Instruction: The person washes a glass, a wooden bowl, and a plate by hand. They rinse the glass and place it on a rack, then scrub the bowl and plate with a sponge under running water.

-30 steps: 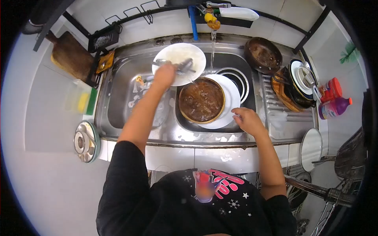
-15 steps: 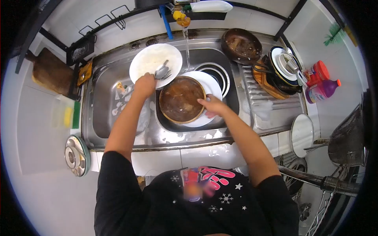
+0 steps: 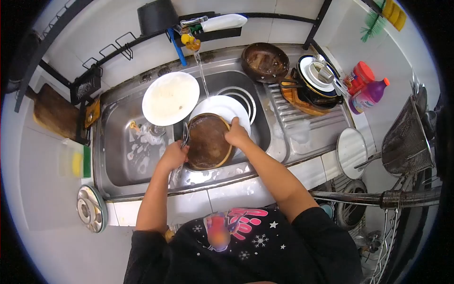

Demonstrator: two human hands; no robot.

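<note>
My left hand [image 3: 175, 155] is closed around metal cutlery [image 3: 185, 133], which looks like the spoon and fork, at the left edge of a round brown dish [image 3: 208, 142] with a tan rim. My right hand [image 3: 237, 134] grips the dish's right rim, thumb on top. Under and behind the dish, a white plate [image 3: 224, 106] lies in the right sink basin [image 3: 265, 135]. Another white plate [image 3: 171, 98], smeared with residue, rests over the divider between the basins. Water [image 3: 202, 73] runs from the yellow tap [image 3: 191, 42] behind them.
Food scraps [image 3: 142, 130] lie in the left basin [image 3: 116, 163]. At the back right sits a brown pan [image 3: 266, 63] with residue. Stacked dishes [image 3: 319, 78] and pans stand on the drainboard [image 3: 302, 125], beside a purple bottle [image 3: 369, 96]. A sponge [image 3: 77, 163] is at far left.
My left hand has let go of the white plate and moved down to the brown dish's left side with the cutlery. The plate now rests over the divider. The camera view has shifted.
</note>
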